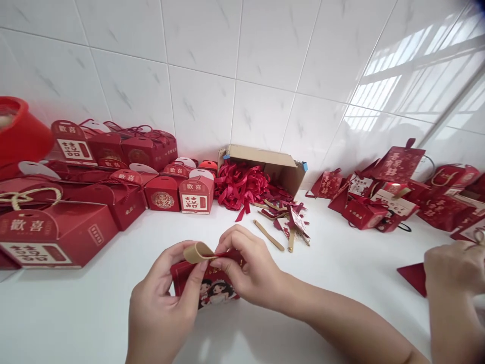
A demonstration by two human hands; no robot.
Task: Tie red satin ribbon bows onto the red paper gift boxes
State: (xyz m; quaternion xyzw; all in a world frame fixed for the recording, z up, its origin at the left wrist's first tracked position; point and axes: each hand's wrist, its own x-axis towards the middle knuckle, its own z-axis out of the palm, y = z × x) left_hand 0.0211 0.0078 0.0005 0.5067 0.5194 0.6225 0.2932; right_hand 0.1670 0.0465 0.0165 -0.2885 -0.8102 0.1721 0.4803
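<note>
In front of me a small red gift box [222, 290] with a printed cartoon couple stands on the white table, between my two hands. My left hand [168, 293] is closed, thumb and fingers pinching a tan strap [195, 253] that loops at the top of the box. My right hand [246, 260] pinches at the strap's other end, by the box's top edge, where a bit of red shows. Its fingertips partly cover what they grip. The back of the box and the lower fingers of my left hand are hidden.
Red gift boxes [94, 220] crowd the left side, near a red plastic container [22, 129]. Against the tiled wall, a cardboard box [261, 154] spills red ribbons [244, 184]. Loose tan straps [268, 235] lie before it. More boxes [364, 212] and another person's hand [454, 268] are at right.
</note>
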